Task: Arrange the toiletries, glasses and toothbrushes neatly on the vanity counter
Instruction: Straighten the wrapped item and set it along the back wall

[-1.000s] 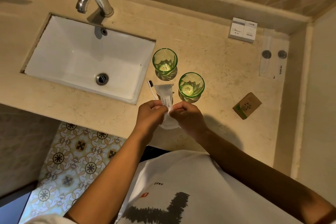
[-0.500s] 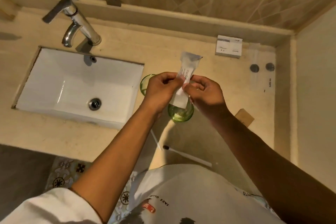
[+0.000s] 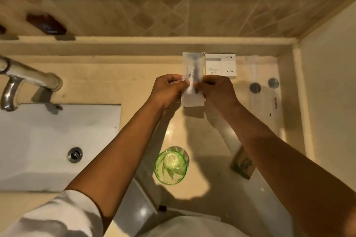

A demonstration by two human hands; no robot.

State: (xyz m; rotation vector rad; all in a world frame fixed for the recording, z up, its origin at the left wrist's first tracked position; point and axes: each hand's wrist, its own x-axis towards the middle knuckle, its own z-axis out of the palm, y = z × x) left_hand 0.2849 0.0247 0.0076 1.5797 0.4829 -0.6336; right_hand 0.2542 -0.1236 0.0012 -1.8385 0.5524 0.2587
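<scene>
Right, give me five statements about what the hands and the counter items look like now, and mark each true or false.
1. Both hands, left and right, pinch the white sachet. True.
2. The green glass lies tipped on its side. False: it stands upright.
3. The white boxes sit right of the sachet. True.
4. The sachet is over the sink. False: it is over the counter, right of the sink.
5. The brown box is in the left hand. False: it lies on the counter.
</scene>
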